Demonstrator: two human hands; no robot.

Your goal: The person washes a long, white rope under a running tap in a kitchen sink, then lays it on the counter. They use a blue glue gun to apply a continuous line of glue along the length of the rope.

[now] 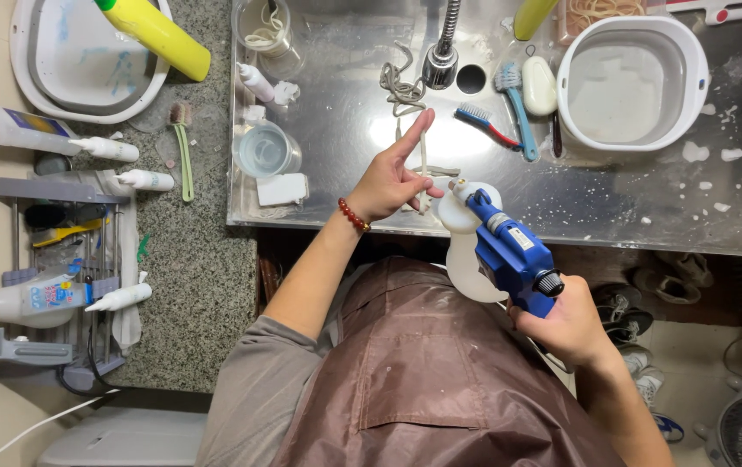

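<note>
On the far left, white squeeze bottles (pixel 111 149) are lying on the granite ledge beside a green-handled brush (pixel 183 156). A clear cup (pixel 265 150) is sitting at the left end of the steel tabletop (pixel 613 199). The left hand (pixel 390 180) is pinching a pale shoelace (pixel 423 164) at the tabletop's near edge, index finger pointing up. Just right of it, the right hand (pixel 572 322) is gripping the handle of a blue spray gun (pixel 509 251), whose nozzle is lying close beside the lace, with a white bottle (pixel 466 259) hanging under it. Brushes (pixel 509 108) and a white basin (pixel 632 82) are lying further right.
</note>
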